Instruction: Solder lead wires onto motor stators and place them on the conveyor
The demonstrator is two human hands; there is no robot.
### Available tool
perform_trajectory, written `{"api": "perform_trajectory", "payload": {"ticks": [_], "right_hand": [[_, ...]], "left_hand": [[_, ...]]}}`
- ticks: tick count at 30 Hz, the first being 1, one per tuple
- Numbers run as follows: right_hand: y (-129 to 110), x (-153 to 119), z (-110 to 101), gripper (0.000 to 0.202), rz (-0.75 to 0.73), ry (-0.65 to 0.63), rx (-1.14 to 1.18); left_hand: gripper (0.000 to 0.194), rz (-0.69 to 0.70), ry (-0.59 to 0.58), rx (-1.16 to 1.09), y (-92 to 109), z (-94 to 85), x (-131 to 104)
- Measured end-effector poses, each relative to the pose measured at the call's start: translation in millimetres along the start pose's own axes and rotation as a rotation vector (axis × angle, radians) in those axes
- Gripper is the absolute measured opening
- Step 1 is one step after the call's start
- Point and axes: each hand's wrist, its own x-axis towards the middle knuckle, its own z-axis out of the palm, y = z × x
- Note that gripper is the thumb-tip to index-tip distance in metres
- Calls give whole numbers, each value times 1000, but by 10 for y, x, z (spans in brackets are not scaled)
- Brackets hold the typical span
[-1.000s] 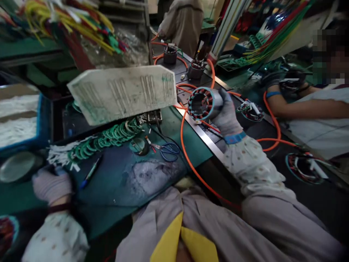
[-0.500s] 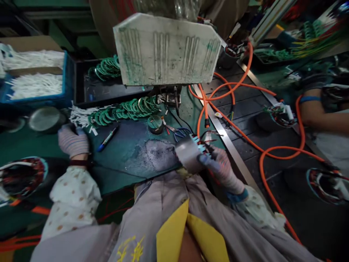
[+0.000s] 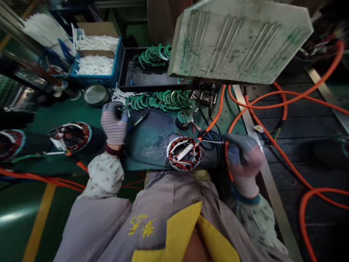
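A motor stator (image 3: 184, 154) stands upright on the bench by my lap, its copper windings and white sleeves facing up. An orange cable (image 3: 215, 122) runs to its right edge. My right hand (image 3: 244, 156), in a striped grey-tipped glove, is right of the stator, apart from it. Its fingers are curled and smeared by motion; a thin white lead (image 3: 212, 141) reaches from the stator towards the fingertips. My left hand (image 3: 114, 123), gloved alike, is closed above the bench on the left; what it holds, if anything, is hidden. Beside it lies a blue marker pen (image 3: 139, 122).
Green lacing coils (image 3: 160, 100) and white sleeves (image 3: 120, 95) lie behind. A round green tin (image 3: 184, 120) and blue-handled pliers (image 3: 214, 137) are near the stator. Other stators (image 3: 79, 136) stand left. A large pale panel (image 3: 240, 43) overhangs the back; orange cables loop across the right.
The stator has left my right hand and now stands windings-up on the bench. My right hand has moved to its right. The view has swung left; my left hand stays closed.
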Motion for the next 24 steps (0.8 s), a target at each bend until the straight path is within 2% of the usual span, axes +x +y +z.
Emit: {"api": "perform_trajectory", "payload": {"ticks": [1, 3, 5, 7, 9, 11, 13, 15, 18, 19, 21, 24], "right_hand": [[126, 85, 65, 49, 29, 30, -46], [299, 291, 305, 54, -11, -17, -81], [401, 468, 551, 50, -60, -46, -49], [460, 537, 647, 42, -74, -43, -6], [464, 456, 536, 41, -70, -53, -7], [382, 244, 281, 42, -65, -67, -77], [214, -27, 9, 41, -46, -54, -175], [1, -270, -176, 38, 15, -41, -198], [-293, -463, -249, 37, 106, -19, -134], [-369, -480, -243, 36, 124, -9, -115], [-484, -467, -235, 34, 146, 18, -96], [-588, -386, -285, 31, 146, 27, -74]], "left_hand": [[22, 83, -24, -10, 138, 16, 17], [27, 228, -108, 4, 426, 87, 138], [32, 274, -222, 67, 680, 187, 305], [35, 267, -366, 140, 847, 272, 412], [35, 265, -499, 191, 912, 288, 391], [34, 278, -588, 179, 904, 206, 240], [36, 270, -637, 76, 889, 34, 7], [38, 219, -664, -88, 934, -193, -252], [37, 179, -603, -234, 1162, -529, -587], [34, 214, -554, -235, 1260, -614, -668], [31, 385, -475, -168, 1439, -717, -773], [30, 697, -463, 20, 1590, -694, -784]]}}
